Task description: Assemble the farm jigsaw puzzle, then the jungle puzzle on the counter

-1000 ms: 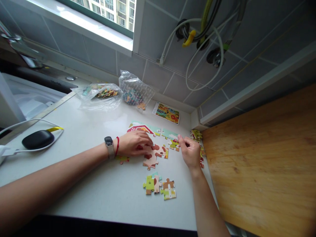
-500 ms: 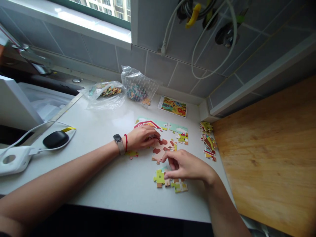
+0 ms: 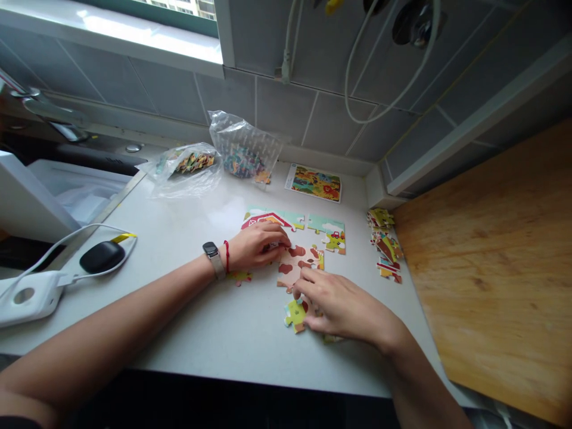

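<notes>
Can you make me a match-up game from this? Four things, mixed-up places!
1. red bracelet
2. black gadget
3. yellow-green puzzle piece
4. wooden board

A. at the fingers of the right hand
B. beyond the right edge of the white counter
C. on the wrist of the left hand
D. next to the thin white cable

Pairs: 1-C, 2-D, 3-A, 4-B

Both hands among the puzzle pieces

My right hand grips the green puzzle piece just below the cow pieces. My left hand rests by the barn pieces; its curled fingers perhaps touch the cow's edge.
</notes>
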Tool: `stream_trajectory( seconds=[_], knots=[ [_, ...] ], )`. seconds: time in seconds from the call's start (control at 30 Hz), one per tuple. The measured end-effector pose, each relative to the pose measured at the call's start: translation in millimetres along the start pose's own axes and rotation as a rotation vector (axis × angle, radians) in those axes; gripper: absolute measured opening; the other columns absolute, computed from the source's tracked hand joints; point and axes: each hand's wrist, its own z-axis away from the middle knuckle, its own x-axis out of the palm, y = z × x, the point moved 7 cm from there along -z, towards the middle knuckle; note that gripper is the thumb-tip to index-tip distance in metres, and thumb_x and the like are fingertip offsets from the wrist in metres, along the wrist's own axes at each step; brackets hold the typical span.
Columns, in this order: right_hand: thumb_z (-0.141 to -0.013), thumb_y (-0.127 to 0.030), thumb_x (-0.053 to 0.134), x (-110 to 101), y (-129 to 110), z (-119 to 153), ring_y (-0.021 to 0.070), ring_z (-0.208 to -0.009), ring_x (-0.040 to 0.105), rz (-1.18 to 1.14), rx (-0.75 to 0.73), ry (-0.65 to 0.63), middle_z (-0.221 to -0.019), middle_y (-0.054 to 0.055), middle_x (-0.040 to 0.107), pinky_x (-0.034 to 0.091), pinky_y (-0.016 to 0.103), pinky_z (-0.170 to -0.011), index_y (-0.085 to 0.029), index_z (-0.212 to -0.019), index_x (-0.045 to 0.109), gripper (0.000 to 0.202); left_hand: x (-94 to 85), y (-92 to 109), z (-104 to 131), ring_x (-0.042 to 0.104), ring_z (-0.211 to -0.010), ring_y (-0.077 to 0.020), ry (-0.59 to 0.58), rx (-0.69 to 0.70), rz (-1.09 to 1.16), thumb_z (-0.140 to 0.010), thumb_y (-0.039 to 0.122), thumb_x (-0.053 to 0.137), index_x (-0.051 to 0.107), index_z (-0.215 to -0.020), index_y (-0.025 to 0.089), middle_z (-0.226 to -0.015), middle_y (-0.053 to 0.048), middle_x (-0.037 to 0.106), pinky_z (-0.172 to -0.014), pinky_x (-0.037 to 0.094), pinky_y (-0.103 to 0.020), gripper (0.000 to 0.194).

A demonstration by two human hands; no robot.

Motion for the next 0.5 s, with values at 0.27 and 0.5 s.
stream_trajectory(
  seconds=[0.27, 0.5],
  knots=[
    [-0.075, -0.035, 0.095, 9, 3, -5, 0.0261, -0.102, 0.067, -0.042, 0.048, -0.014, -0.121, 0.007, 0.066, 0.055, 0.034, -0.085, -0.022, -0.122, 0.067, 0.056, 0.6, -2, 1, 0.069, -0.102, -0.0229, -0.003, -0.012, 0.0, -0.1, 0.018, 0.058, 0.073, -0.11, 0.02, -0.108, -0.009, 0.075, -0.095, 0.056, -0.039, 0.019],
    [-0.091, -0.005, 0.07, -12, 7, 5, 0.0195, -0.11, 0.067, -0.203, -0.087, 0.055, -0.122, 0.005, 0.067, 0.051, 0.028, -0.095, -0.024, -0.119, 0.073, 0.033, 1.0, -2, 1, 0.069, -0.103, -0.0224, -0.004, -0.002, 0.001, -0.098, 0.015, 0.058, 0.074, -0.108, 0.021, -0.108, -0.008, 0.075, -0.096, 0.055, -0.04, 0.019]
  ],
)
